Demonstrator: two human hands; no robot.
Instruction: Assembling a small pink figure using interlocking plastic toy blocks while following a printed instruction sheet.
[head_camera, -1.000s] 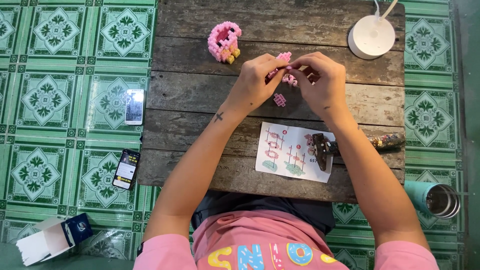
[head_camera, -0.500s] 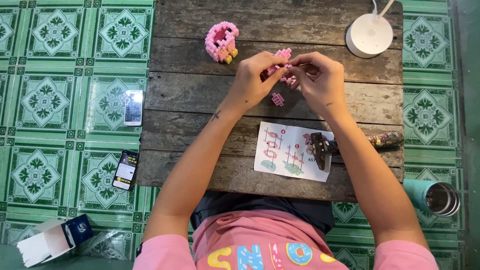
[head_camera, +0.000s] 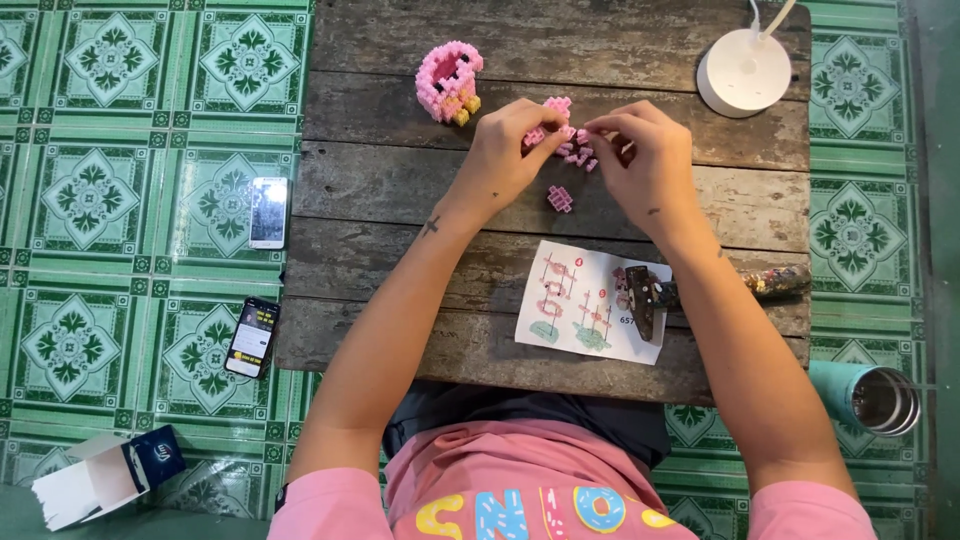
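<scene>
While both of my hands work over the wooden table (head_camera: 400, 200), my left hand (head_camera: 505, 155) is curled, its thumb and fingertips pinching a small pink block piece (head_camera: 540, 133). My right hand (head_camera: 645, 160) is likewise curled, its fingertips pressed together at the pile of loose pink blocks (head_camera: 578, 152) lying between the two hands; I cannot tell whether they hold a single block. One further pink block (head_camera: 560, 198) lies alone on the boards just below the hands, touching neither. One finished pink figure with yellow feet (head_camera: 450, 82) stands near the far edge, beside my left hand but apart from it. One instruction sheet (head_camera: 570, 300) lies flat near my right forearm, with one dark tool (head_camera: 642, 298) resting on its right part. One white round lamp base (head_camera: 742, 72) sits at the far right corner. Off the table, on the green patterned floor tiles (head_camera: 90, 200), I count two phones: one with a pale screen (head_camera: 268, 212) and one with a lit dark screen (head_camera: 252, 337). One open white and blue box (head_camera: 105, 475) and one teal cup (head_camera: 868, 397) also stand on the floor.
</scene>
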